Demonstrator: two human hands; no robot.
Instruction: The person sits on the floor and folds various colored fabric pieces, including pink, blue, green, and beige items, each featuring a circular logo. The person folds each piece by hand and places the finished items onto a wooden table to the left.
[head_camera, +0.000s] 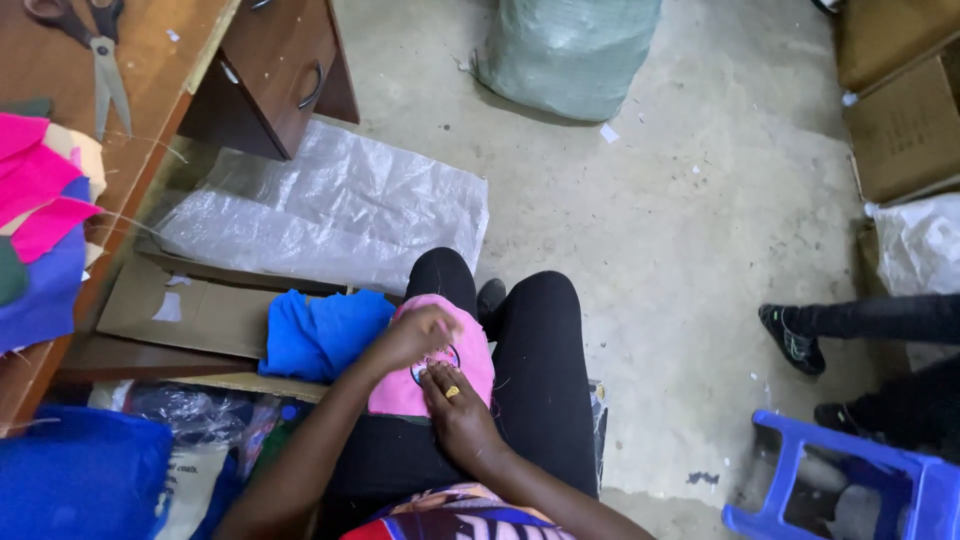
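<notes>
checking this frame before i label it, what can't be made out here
- Head view: round emblem on the pink cloth, mostly covered by the left hand and right hand.
- Scissors: handles cut by the top edge.
- Blue stool: cut by the lower right corner.

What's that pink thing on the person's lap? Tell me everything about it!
The pink cloth looks like soft fabric, rounded and domed, with a small round dark-outlined patch near its middle. It lies on the black-clad lap. The left hand covers its upper left part, and the right hand, wearing a ring, presses on its lower edge. A blue cloth lies just to its left.
</notes>
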